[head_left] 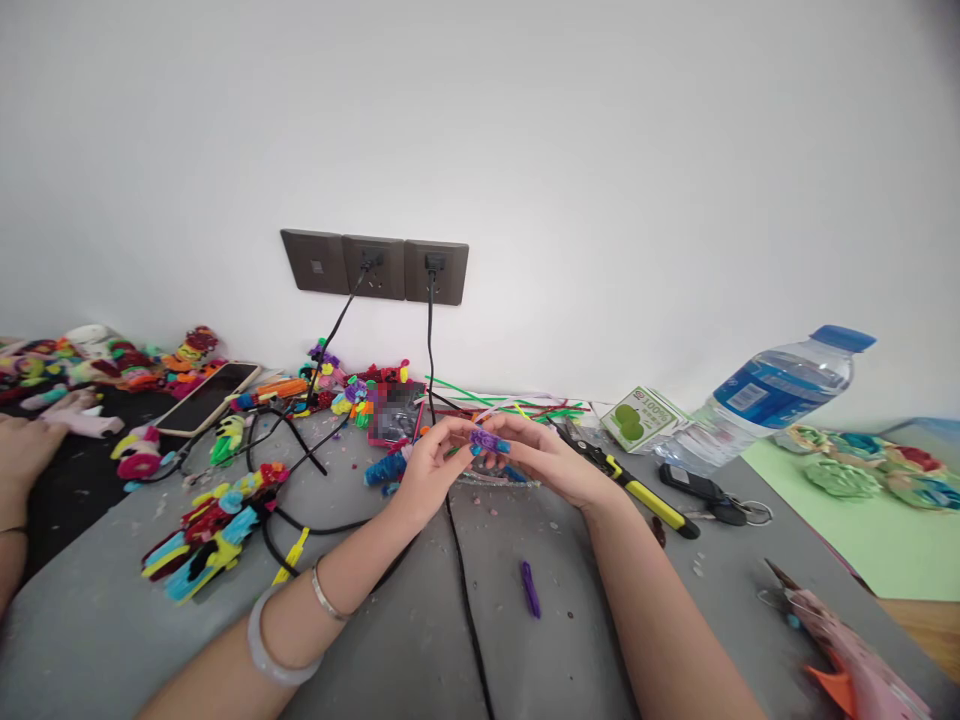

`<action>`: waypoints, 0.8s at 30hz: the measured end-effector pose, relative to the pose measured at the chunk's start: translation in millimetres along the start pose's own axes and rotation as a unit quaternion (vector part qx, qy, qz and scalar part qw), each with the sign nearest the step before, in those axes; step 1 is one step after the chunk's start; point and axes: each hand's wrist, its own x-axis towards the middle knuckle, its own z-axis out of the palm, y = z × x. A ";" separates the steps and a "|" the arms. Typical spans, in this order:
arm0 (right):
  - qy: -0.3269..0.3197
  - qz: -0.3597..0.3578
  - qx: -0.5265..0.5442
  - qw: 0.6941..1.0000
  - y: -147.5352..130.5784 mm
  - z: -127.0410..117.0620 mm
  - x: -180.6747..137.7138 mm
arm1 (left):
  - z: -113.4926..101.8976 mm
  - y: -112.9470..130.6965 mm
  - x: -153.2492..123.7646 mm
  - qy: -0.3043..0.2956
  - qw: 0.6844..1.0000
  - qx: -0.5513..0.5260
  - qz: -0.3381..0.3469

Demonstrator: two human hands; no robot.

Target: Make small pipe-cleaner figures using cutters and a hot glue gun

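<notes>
My left hand (pixel 431 462) and my right hand (pixel 541 456) meet above the grey tabletop (pixel 420 640), fingers pinched together. Between them sits a small purple and blue pipe-cleaner piece (pixel 489 440), gripped from both sides. A pale, thin strand arcs up from it toward the wall. Two bracelets ring my left wrist. A short purple pipe-cleaner bit (pixel 530 588) lies on the table below my hands.
Colourful pipe-cleaner pieces (pixel 214 528) lie left, near a phone (pixel 210 396) and black cables (pixel 457 560). Yellow-handled pliers (pixel 637 488), a car key (pixel 697 488), a juice carton (pixel 643 416) and a tilted water bottle (pixel 772 392) are right. Another person's hand (pixel 22 450) is far left.
</notes>
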 end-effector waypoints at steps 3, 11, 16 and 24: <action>0.000 -0.015 -0.006 1.000 -1.1 0.8 0.6 | -0.7 0.2 -0.1 0.005 1.000 0.010 0.004; 0.029 -0.038 -0.010 0.999 1.0 1.8 3.4 | -1.8 0.1 0.3 0.003 0.999 0.031 0.030; 0.043 -0.066 -0.027 0.997 3.8 3.0 6.2 | -2.7 -1.7 0.2 0.003 0.999 0.023 0.046; 0.056 -0.108 -0.095 0.988 15.4 3.0 8.6 | -1.3 -0.1 -2.4 0.011 0.999 0.031 0.027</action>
